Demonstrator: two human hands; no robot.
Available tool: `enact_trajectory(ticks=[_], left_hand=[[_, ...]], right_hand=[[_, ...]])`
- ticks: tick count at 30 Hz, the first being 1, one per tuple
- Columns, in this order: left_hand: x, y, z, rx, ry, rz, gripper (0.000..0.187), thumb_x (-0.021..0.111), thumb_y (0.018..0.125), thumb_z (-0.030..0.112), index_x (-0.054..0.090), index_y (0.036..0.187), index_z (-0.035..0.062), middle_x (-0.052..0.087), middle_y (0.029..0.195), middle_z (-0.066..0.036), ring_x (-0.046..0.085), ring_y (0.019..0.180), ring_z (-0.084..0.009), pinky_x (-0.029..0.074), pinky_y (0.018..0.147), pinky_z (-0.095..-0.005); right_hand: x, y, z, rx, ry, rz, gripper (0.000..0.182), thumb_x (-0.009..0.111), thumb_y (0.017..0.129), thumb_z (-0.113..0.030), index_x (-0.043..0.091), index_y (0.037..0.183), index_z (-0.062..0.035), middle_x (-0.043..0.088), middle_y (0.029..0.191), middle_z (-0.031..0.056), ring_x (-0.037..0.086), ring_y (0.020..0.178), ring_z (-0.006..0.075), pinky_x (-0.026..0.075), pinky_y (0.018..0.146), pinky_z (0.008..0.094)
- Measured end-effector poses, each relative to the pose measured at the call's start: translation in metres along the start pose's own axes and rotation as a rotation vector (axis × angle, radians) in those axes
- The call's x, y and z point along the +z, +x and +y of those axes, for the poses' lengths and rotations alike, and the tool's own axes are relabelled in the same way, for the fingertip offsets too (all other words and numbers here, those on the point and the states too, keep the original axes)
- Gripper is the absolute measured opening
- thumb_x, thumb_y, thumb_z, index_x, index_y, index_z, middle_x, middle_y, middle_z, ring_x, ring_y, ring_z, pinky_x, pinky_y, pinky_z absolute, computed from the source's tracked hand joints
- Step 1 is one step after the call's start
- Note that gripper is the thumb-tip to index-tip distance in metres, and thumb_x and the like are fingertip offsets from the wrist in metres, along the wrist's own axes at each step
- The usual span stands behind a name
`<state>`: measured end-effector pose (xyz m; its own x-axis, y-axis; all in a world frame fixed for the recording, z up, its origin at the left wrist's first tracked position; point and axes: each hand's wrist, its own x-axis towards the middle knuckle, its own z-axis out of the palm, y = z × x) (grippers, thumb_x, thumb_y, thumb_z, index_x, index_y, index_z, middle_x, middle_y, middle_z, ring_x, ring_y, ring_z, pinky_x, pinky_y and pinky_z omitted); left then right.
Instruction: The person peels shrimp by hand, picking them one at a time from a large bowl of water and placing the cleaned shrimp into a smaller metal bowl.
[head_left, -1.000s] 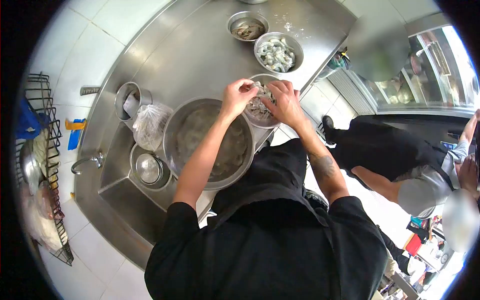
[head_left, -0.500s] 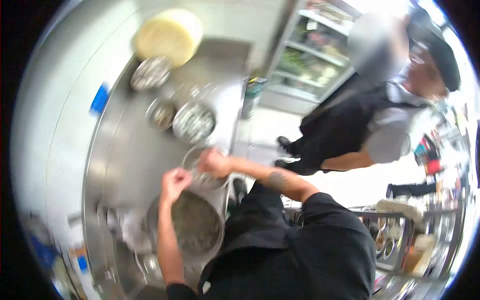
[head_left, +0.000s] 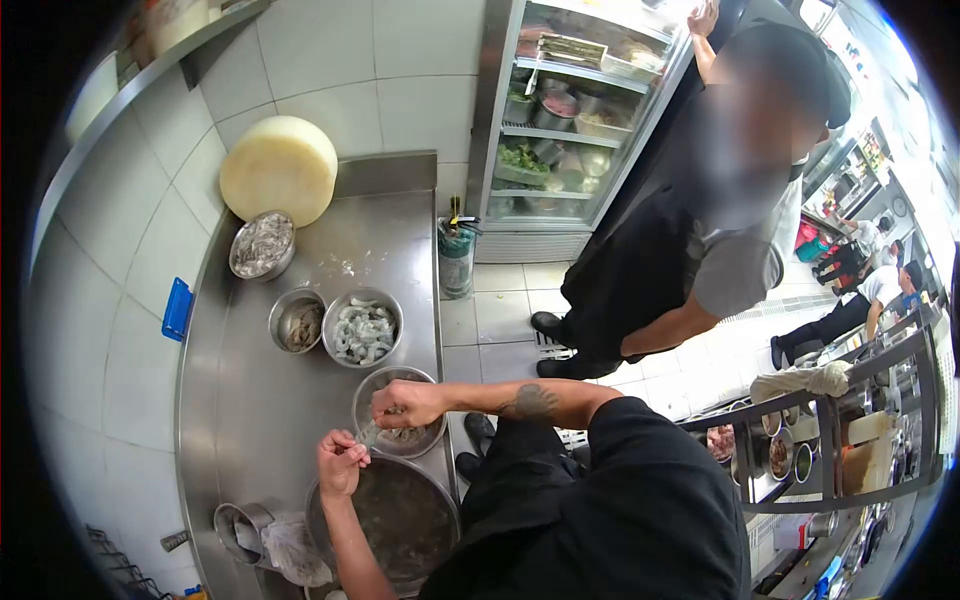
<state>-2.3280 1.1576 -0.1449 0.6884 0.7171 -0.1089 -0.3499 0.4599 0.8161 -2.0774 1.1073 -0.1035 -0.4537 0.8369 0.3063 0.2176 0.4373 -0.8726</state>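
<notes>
Between my two hands is a small greyish, translucent shrimp [head_left: 370,434]. My left hand [head_left: 340,462] pinches its near end over the rim of a large pot [head_left: 452,498] of dark, cloudy water. Curled over a metal bowl [head_left: 438,438], my right hand [head_left: 410,402] has its fingers closed at the shrimp's other end. That bowl holds greyish pieces, partly hidden by the hand. Just beyond stands a bowl of peeled shrimp [head_left: 362,333]. Left of it, a smaller bowl [head_left: 274,322] contains brownish, unpeeled-looking shrimp.
The steel counter [head_left: 255,400] runs along a tiled wall. At its far end are a round pale board [head_left: 280,170] and a bowl of grey contents [head_left: 262,245]. A plastic bag [head_left: 297,550] lies beside the pot. A person [head_left: 660,250] stands right, by a glass-door fridge [head_left: 570,110].
The camera view has shifted, showing more of the wall and fridge. My hands stay close together above the bowl and pot. The person at right has turned and has a hand on the fridge.
</notes>
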Motion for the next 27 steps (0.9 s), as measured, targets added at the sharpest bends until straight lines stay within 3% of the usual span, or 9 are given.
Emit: enact_trajectory(ticks=[6, 9, 10, 13, 19, 20, 22, 25, 27], left_hand=[[-0.006, 0.007, -0.006, -0.122, -0.311, 0.016, 0.031, 0.072, 0.084, 0.01, 0.043, 0.075, 0.0134, 0.05, 0.069, 0.0, 0.047, 0.05, -0.0135, 0.039, 0.043, -0.0297], [0.014, 0.005, 0.003, 0.055, -0.071, -0.165, 0.03, 0.076, 0.083, 0.02, 0.047, 0.082, 0.0116, 0.048, 0.068, 0.003, 0.045, 0.056, -0.0103, 0.038, 0.05, -0.0264], [0.01, 0.005, 0.002, 0.017, -0.105, -0.118, 0.02, 0.074, 0.083, 0.008, 0.055, 0.079, 0.0074, 0.061, 0.076, -0.005, 0.057, 0.059, -0.0137, 0.045, 0.052, -0.0262], [0.012, 0.006, -0.002, 0.054, -0.079, -0.062, 0.018, 0.075, 0.081, 0.005, 0.057, 0.081, 0.0059, 0.064, 0.079, -0.007, 0.062, 0.063, -0.0143, 0.047, 0.054, -0.0242], [0.013, 0.002, 0.005, -0.012, -0.246, -0.09, 0.017, 0.073, 0.082, 0.001, 0.056, 0.08, 0.005, 0.06, 0.076, -0.005, 0.063, 0.062, -0.0123, 0.05, 0.055, -0.0248], [0.01, -0.002, 0.009, -0.011, -0.248, -0.09, 0.017, 0.073, 0.082, 0.001, 0.056, 0.08, 0.005, 0.06, 0.076, -0.005, 0.063, 0.062, -0.0123, 0.05, 0.055, -0.0248], [0.006, -0.008, 0.018, -0.046, 0.089, 0.008, 0.016, 0.072, 0.083, 0.001, 0.056, 0.082, 0.0042, 0.062, 0.076, -0.005, 0.064, 0.065, -0.0128, 0.051, 0.056, -0.0256], [0.022, -0.003, 0.014, -0.045, 0.208, 0.05, 0.016, 0.072, 0.085, 0.003, 0.056, 0.083, 0.0033, 0.063, 0.077, -0.005, 0.065, 0.067, -0.0138, 0.053, 0.059, -0.0258], [0.023, 0.002, 0.004, 0.004, 0.293, 0.057, 0.016, 0.071, 0.088, 0.005, 0.055, 0.084, 0.0027, 0.062, 0.076, -0.003, 0.065, 0.069, -0.0128, 0.054, 0.061, -0.0266]], right_hand=[[-0.004, 0.0, 0.03, 0.039, 0.001, -0.041, 0.013, 0.065, 0.082, -0.012, 0.063, 0.087, -0.0002, 0.063, 0.085, 0.0139, 0.06, 0.081, 0.0279, 0.048, 0.072, 0.0395], [-0.01, -0.002, 0.021, 0.155, 0.026, 0.019, 0.011, 0.062, 0.085, -0.009, 0.064, 0.09, 0.0004, 0.065, 0.085, 0.0083, 0.061, 0.08, 0.0183, 0.051, 0.074, 0.034], [-0.011, 0.0, 0.012, 0.254, 0.153, 0.016, 0.01, 0.06, 0.088, -0.009, 0.064, 0.089, -0.0001, 0.064, 0.083, 0.0058, 0.058, 0.078, 0.0134, 0.049, 0.07, 0.0299], [-0.007, -0.003, 0.01, 0.471, 0.205, 0.003, 0.013, 0.059, 0.091, -0.012, 0.063, 0.087, -0.0003, 0.061, 0.079, 0.0032, 0.055, 0.075, 0.0089, 0.047, 0.068, 0.0262], [0.0, -0.021, 0.037, 0.269, 1.077, 0.428, 0.029, 0.062, 0.092, -0.023, 0.054, 0.071, -0.0048, 0.056, 0.068, 0.0031, 0.06, 0.076, 0.0188, 0.048, 0.071, 0.0309], [-0.017, -0.019, 0.04, 0.232, 1.014, 0.342, 0.033, 0.06, 0.095, -0.03, 0.06, 0.078, -0.0018, 0.059, 0.072, 0.0033, 0.059, 0.075, 0.018, 0.049, 0.072, 0.0343], [-0.025, -0.02, 0.03, 0.498, 0.273, 0.233, 0.041, 0.057, 0.098, -0.039, 0.065, 0.087, -0.0001, 0.061, 0.076, 0.0031, 0.056, 0.072, 0.0154, 0.049, 0.071, 0.0342], [-0.005, -0.01, 0.026, 0.647, -0.166, -0.022, 0.044, 0.056, 0.098, -0.042, 0.068, 0.095, 0.0003, 0.064, 0.082, 0.0033, 0.054, 0.071, 0.0117, 0.048, 0.068, 0.0309], [0.014, -0.001, 0.009, 0.768, 0.372, 0.106, 0.036, 0.058, 0.099, -0.036, 0.065, 0.09, -0.0018, 0.06, 0.075, 0.0003, 0.053, 0.066, 0.0077, 0.044, 0.058, 0.0248]])
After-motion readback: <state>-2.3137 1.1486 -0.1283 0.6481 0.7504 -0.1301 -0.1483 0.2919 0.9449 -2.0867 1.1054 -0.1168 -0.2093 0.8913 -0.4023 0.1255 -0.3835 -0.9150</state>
